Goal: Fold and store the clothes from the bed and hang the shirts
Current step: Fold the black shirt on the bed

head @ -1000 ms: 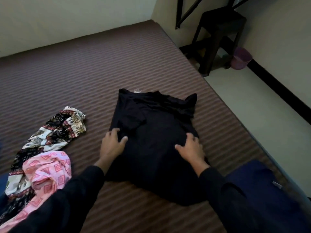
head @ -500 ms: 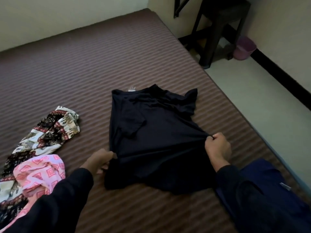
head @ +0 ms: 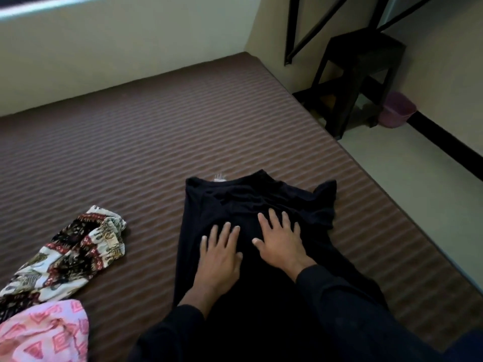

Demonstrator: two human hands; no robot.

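**Black shirt pressed flat under both palms**

Black fabric is the landmark: the black shirt (head: 261, 205) lies on the striped brown bed (head: 156, 142), neckline away from the person, with a small white label (head: 219, 178) poking out at the collar edge. Its right sleeve (head: 325, 199) flares out beyond the body of the garment, rumpled and partly lifted at the tip.

Both hands lie on the shirt, side by side and close together without touching. The left hand (head: 220, 256) rests palm down on the shirt's middle, fingers straight and slightly spread, holding nothing. The right hand (head: 281, 240) lies just to the right of it, a little nearer the collar, fingers likewise straight and fanned, flat against the cloth. Dark long sleeves cover both forearms.

Left of the shirt, well apart from it, sits a patterned cloth (head: 70, 254) in cream, maroon and black, bunched up. Nearer the person from that, a pink patterned garment (head: 44, 333) touches or overlaps its lower end. Beyond the shirt's right side, off the bed, stands a dark stool (head: 358, 74) with a purple bin (head: 397, 109) just past it.
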